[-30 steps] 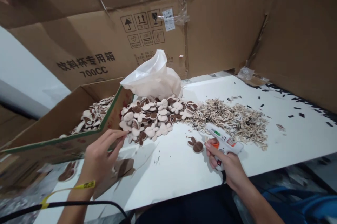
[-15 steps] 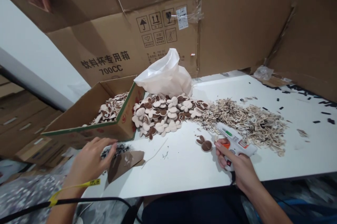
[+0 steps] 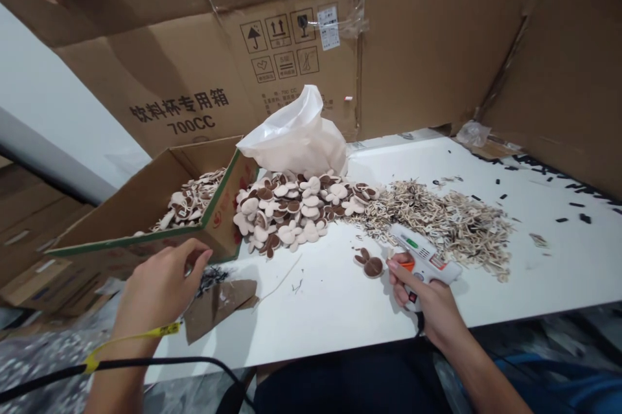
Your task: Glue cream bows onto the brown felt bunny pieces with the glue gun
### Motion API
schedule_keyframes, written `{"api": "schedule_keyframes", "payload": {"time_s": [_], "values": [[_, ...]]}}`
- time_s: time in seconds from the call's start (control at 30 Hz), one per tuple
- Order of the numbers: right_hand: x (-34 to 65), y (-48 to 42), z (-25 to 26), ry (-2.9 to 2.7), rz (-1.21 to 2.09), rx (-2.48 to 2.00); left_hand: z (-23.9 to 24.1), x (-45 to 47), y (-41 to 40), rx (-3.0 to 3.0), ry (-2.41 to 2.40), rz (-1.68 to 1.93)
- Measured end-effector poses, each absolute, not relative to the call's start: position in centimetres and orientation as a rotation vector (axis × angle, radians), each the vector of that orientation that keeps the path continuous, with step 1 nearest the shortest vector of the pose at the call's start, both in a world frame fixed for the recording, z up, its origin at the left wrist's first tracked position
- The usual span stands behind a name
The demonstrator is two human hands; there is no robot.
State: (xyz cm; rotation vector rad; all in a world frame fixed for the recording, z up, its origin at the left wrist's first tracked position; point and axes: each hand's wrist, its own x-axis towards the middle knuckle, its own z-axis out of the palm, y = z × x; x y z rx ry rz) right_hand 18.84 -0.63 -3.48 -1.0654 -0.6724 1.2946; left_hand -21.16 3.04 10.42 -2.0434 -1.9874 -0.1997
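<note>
My right hand (image 3: 422, 297) is wrapped around a white glue gun (image 3: 427, 255) with an orange trigger, its nozzle pointing left. Just beyond the nozzle, a brown rabbit-head felt patch (image 3: 370, 264) with a pale edge lies on the white table (image 3: 311, 310). On the left, my left hand (image 3: 162, 278) has its thumb and forefinger bent together in a pinch; whatever may be between them is too small to make out. Beside it are a tangle of black bits (image 3: 214, 276) and a folded piece of brown cardboard (image 3: 218, 307).
Rabbit patches (image 3: 296, 210) lie heaped mid-table, with short beige and dark strips (image 3: 451, 223) piled to their right. An open carton (image 3: 218, 226) holds more pieces. Behind stands a white plastic bag (image 3: 301, 142) against cardboard walls (image 3: 413, 45). Black pieces (image 3: 578, 190) lie scattered at right.
The whole view has shifted slightly, so most things sit further left. My left hand has drawn back a little from the black bits; my right hand still holds the glue gun by the patch.
</note>
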Motion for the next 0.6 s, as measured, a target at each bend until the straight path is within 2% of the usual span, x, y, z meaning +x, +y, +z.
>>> {"api": "schedule_keyframes", "payload": {"time_s": [0.1, 0.27, 0.33, 0.47, 0.6], "values": [[18.9, -0.6, -3.6, -0.683, 1.295, -1.073, 9.6, -18.6, 3.0, -2.214, -2.025, -0.438], [18.8, -0.6, -3.3, -0.712, 1.314, -1.076, 7.0, -9.5, 4.5, -2.774, -1.884, -1.234], [18.8, -0.6, -3.2, -0.732, 1.303, -1.092, 6.1, -5.4, 5.2, -2.99, -1.815, -1.445], [18.7, -0.4, -3.1, -0.77, 1.272, -1.128, 4.4, 0.3, 6.3, -3.319, -1.795, -1.456], [18.5, -0.1, -2.9, -0.797, 1.262, -1.128, 3.0, 1.6, 6.9, -3.529, -1.916, -1.457]]}}
